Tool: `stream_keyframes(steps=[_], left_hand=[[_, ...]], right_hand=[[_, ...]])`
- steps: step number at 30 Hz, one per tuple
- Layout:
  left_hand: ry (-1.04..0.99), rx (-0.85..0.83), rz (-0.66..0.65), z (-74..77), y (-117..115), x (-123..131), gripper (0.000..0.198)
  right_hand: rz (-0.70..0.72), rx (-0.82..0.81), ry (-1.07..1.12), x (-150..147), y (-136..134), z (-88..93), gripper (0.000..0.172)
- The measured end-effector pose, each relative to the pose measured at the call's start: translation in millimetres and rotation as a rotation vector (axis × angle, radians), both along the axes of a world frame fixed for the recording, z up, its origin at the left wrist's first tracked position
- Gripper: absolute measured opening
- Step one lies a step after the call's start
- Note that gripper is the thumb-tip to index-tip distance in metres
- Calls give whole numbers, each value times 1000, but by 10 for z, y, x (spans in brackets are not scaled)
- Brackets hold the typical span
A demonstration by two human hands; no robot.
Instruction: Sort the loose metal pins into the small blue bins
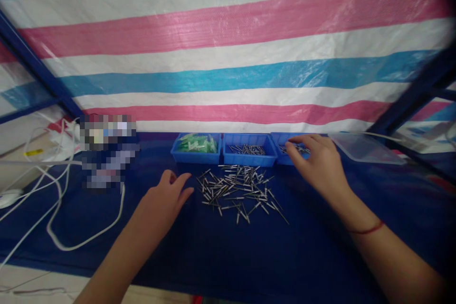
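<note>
A loose pile of blind rivets [237, 187], thin metal pins with thicker silvery ends, is spread over the dark blue table. Just left of the pile is my left hand [167, 194], its thumb and fingers apart and nothing between them. My right hand [320, 159] hovers over the right blue bin [278, 140], partly hiding it. Its fingers reach forward, spread from the thumb, and no object shows in them. Some rivets lie inside that bin. More rivets fill the bottom of the middle blue bin [249, 158].
A left blue bin [195, 157] holds small green packets. White cables [59, 242] loop over the table's left side, near a blurred-out patch. At the back right lies a clear plastic lid or tray [366, 148]. A striped plastic sheet [228, 38] hangs behind, between blue frame posts.
</note>
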State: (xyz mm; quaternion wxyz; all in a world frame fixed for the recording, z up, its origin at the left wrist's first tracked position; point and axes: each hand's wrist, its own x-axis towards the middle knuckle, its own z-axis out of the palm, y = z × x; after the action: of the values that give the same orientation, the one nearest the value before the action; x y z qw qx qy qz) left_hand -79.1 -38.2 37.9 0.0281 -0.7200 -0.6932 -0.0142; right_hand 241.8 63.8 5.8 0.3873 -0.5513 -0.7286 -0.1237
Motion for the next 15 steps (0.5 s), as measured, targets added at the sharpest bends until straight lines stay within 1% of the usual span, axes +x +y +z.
stream_keyframes(steps=[2, 3, 5, 8, 11, 15], left_hand=[[54, -30, 66, -102, -94, -166, 41], [64, -46, 52, -161, -126, -227, 40], [58, -22, 7, -280, -165, -292, 35], [22, 63, -96, -410, -179, -265, 29], [-27, 90, -171, -441, -170, -180, 25], [-85, 94, -317, -410, -146, -127, 18]], right_hand=[[82, -9, 11, -142, -126, 61, 20], [123, -15, 10, -211, -187, 79, 19], [205, -26, -1, -335, -293, 89, 19], [311, -52, -20, -469, -391, 62, 17], [392, -102, -40, -544, -427, 24, 16], [492, -170, -63, -594, -440, -9, 15]])
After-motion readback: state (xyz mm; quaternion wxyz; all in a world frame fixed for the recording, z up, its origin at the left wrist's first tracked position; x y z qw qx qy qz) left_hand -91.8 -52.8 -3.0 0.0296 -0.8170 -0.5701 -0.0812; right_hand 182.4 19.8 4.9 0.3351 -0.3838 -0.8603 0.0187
